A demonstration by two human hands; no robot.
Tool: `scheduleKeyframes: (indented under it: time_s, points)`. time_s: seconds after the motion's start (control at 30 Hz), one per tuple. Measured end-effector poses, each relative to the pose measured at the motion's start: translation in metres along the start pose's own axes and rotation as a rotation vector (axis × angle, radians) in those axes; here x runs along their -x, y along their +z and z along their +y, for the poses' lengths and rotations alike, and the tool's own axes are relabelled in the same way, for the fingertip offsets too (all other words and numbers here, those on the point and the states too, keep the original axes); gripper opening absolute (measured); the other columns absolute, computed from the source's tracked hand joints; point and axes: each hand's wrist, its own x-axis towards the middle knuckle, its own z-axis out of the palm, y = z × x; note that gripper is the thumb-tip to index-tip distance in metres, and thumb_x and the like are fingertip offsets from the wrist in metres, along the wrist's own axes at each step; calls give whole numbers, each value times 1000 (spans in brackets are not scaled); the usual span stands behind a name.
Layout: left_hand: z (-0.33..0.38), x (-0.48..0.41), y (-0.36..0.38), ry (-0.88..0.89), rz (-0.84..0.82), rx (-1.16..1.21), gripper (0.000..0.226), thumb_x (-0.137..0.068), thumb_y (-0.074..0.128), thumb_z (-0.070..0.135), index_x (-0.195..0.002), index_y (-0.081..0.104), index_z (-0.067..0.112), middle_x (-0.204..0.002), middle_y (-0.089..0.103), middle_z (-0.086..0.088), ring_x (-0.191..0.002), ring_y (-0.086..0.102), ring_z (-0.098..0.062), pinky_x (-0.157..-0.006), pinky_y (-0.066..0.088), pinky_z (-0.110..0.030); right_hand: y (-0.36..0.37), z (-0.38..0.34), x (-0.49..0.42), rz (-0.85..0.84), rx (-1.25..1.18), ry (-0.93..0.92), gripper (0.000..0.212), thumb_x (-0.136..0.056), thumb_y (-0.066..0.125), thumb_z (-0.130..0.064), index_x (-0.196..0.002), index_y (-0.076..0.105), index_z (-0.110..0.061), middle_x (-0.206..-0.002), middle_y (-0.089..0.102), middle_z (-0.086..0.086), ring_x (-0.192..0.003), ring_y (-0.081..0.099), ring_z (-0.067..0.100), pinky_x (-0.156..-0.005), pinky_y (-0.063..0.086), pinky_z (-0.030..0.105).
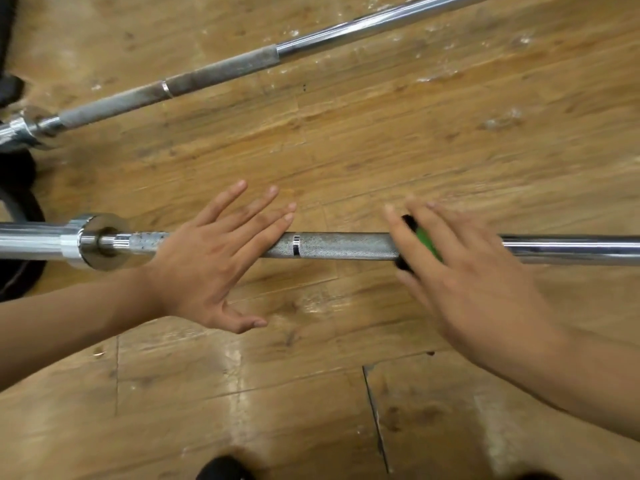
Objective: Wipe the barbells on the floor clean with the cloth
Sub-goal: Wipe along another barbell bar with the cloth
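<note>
Barbell (346, 245) lies left-right; left hand (211, 268) flat on it, right hand (478, 271) flat on cloth (424, 241).

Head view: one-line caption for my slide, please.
Left hand flat on the near barbell, right hand pressing a green-and-black cloth onto its knurled shaft.

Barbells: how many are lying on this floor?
2. The near barbell lies across the middle, under the left hand and right hand; the far barbell slants across the top. More may lie outside the view.
</note>
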Motion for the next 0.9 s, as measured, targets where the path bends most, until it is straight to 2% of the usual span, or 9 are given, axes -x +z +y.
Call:
scheduleKeyframes:
  time_s: [0.13,0.27,0.33,0.43,0.53,0.63,0.7,0.8,0.9]
  points:
    - [16,8,-3,0,6,-20,122,-81,44,84,-160,25,-6,-170,23,-21,-159,20,-38,-128,6,-60,13,-45,-36,-79,12,-126,59,-110,33,-35,-164,19,-16,-152,50,21,-138,51,39,-121,31,48]
    - [29,16,-5,-5,4,12,115,-88,29,84,-161,25,-5,-169,28,-17,-159,21,-36,-128,9,-60,-1,-18,-10,-107,32,-207,46,-109,32,-38,-143,48,-13,-151,52,15,-141,49,34,-121,30,48]
    - [35,21,-4,-9,11,14,112,-89,27,83,-160,26,-4,-168,31,-17,-158,24,-36,-127,12,-61,-12,8,15,-99,20,-85,47,-107,32,-41,-138,55,-15,-147,57,13,-137,52,35,-119,34,52]
    - [46,28,1,-32,48,0,108,-90,28,81,-159,29,-2,-166,36,-15,-157,28,-35,-127,12,-60,-18,22,42,-111,-19,68,48,-106,34,-40,-136,58,-12,-130,64,14,-111,65,41,-99,49,56]
    - [59,36,3,-37,81,6,106,-90,28,80,-157,32,-2,-164,38,-16,-156,31,-36,-127,12,-59,-14,-2,43,-102,-65,20,45,-107,36,-35,-136,56,-8,-115,65,13,-87,63,40,-77,54,50]
    - [71,42,2,-24,80,9,104,-91,31,78,-156,32,-3,-164,37,-19,-154,33,-38,-127,13,-60,-1,-40,25,-50,-99,-99,48,-106,40,-34,-146,51,-8,-131,64,16,-102,67,39,-86,55,47]
    - [77,47,0,-12,56,-1,103,-91,34,76,-157,31,-3,-165,35,-21,-154,33,-39,-128,13,-59,9,-61,18,-37,-132,-229,57,-101,61,-29,-153,45,-8,-146,57,17,-119,63,36,-97,53,45]
    - [86,55,-2,-4,32,3,99,-94,30,73,-158,29,-2,-166,34,-22,-155,32,-38,-128,11,-58,10,-49,26,-160,-163,-412,112,-72,94,-29,-161,29,-12,-161,40,13,-137,53,30,-100,54,40]
    - [95,64,-3,-5,27,35,95,-97,20,70,-158,30,-2,-167,31,-21,-156,32,-35,-129,9,-56,2,-21,50,-131,-199,-495,101,-78,88,-19,-162,31,-17,-166,34,8,-143,49,28,-98,58,43]
